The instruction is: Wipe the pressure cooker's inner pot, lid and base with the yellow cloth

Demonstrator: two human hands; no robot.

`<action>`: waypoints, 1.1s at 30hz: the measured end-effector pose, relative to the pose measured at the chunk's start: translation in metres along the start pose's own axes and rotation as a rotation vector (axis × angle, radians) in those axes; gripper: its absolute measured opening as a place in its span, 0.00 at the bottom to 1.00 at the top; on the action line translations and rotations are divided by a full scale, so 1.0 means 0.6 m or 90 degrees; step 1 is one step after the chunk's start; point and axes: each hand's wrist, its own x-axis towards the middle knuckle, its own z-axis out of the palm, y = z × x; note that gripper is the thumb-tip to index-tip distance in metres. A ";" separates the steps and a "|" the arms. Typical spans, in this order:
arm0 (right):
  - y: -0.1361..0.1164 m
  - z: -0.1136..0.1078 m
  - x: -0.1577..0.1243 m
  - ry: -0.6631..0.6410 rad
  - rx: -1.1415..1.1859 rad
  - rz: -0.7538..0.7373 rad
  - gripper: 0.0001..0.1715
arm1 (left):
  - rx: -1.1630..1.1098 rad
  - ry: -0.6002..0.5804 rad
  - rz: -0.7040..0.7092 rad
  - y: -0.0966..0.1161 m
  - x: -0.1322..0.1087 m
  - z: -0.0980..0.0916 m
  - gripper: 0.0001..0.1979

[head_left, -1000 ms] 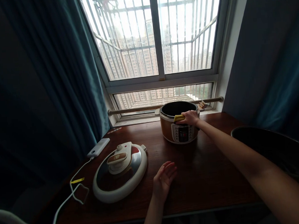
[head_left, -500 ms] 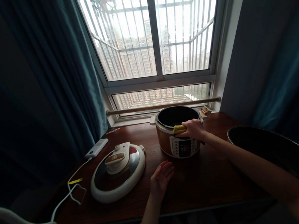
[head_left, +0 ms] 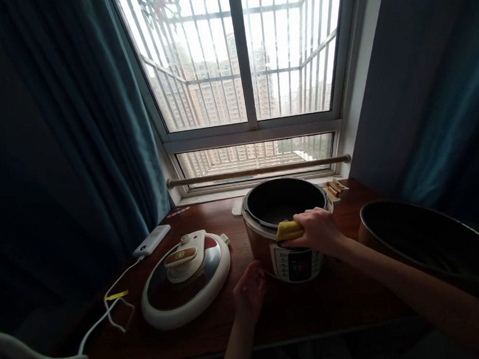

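Observation:
A brown-and-white electric pressure cooker (head_left: 259, 248) stands on the table with its top uncovered and its dark inner pot (head_left: 286, 196) showing. My right hand (head_left: 320, 231) is closed on a yellow sponge (head_left: 289, 230) at the cooker's front rim, above the control panel (head_left: 299, 265). What the hidden fingers touch beneath the sponge I cannot make out. Low at the cooker's front left side is my left hand (head_left: 250, 289), empty, with loosely curled fingers; whether it touches the cooker is unclear. The cooker's round white-rimmed lid (head_left: 186, 278) lies to the left, handle upward.
A large dark basin (head_left: 427, 244) sits on the right of the brown table (head_left: 350, 297). At the left, a white power bank (head_left: 154, 240) joins a white cable (head_left: 97, 329) with a yellow tie. Small wooden pieces (head_left: 336, 188) lie behind the cooker, near the window rail (head_left: 259, 171).
The cooker has come nearer to me, with my right hand and the sponge still at its front rim. My left hand has moved slightly left, closer to the cooker's side, its fingers more curled.

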 end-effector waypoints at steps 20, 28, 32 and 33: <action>-0.017 -0.004 0.004 -0.013 0.068 -0.132 0.16 | 0.746 -0.182 0.652 0.042 0.008 0.280 0.18; 0.024 -0.002 -0.007 -0.006 0.061 -0.188 0.16 | 1.056 -0.195 0.676 0.038 0.014 0.265 0.34; 0.049 -0.004 -0.010 -0.001 0.042 -0.213 0.18 | 1.140 -0.187 0.701 0.045 0.012 0.268 0.34; 0.056 -0.006 -0.011 -0.002 0.049 -0.220 0.18 | 1.152 -0.181 0.706 0.044 0.011 0.269 0.34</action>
